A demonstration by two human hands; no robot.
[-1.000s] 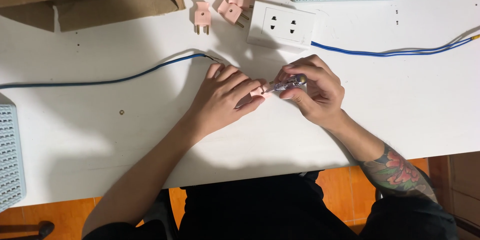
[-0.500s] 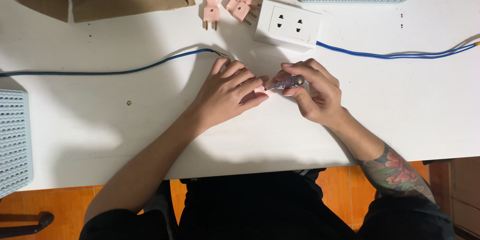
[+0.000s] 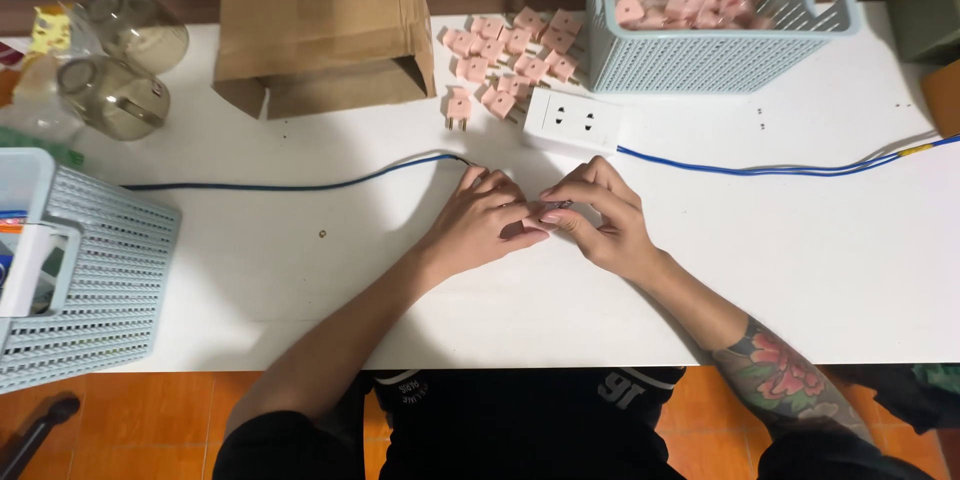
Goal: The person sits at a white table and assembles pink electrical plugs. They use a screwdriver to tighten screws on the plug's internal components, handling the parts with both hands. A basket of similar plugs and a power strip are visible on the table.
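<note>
My left hand (image 3: 478,223) and my right hand (image 3: 603,216) meet fingertip to fingertip on the white table (image 3: 300,270), just in front of a white socket block (image 3: 570,123). Pinched in my left fingers is a small pink plug adapter (image 3: 541,221), mostly hidden. The fingers of my right hand are closed on a thin dark tool (image 3: 561,205), whose tip points at the adapter. A blue cable (image 3: 300,185) runs off to the left behind my left hand. A second stretch of blue cable (image 3: 780,169) leads right from the socket block.
Loose pink adapters (image 3: 510,50) lie behind the socket block. A pale blue basket (image 3: 715,65) at the back right holds more. A cardboard box (image 3: 320,35) stands at the back, glass jars (image 3: 110,75) at the far left, another basket (image 3: 95,280) at the left edge.
The view has shifted, showing more of the table's far side. My hands stay joined at the same spot; the tool is now more hidden inside my right hand.
</note>
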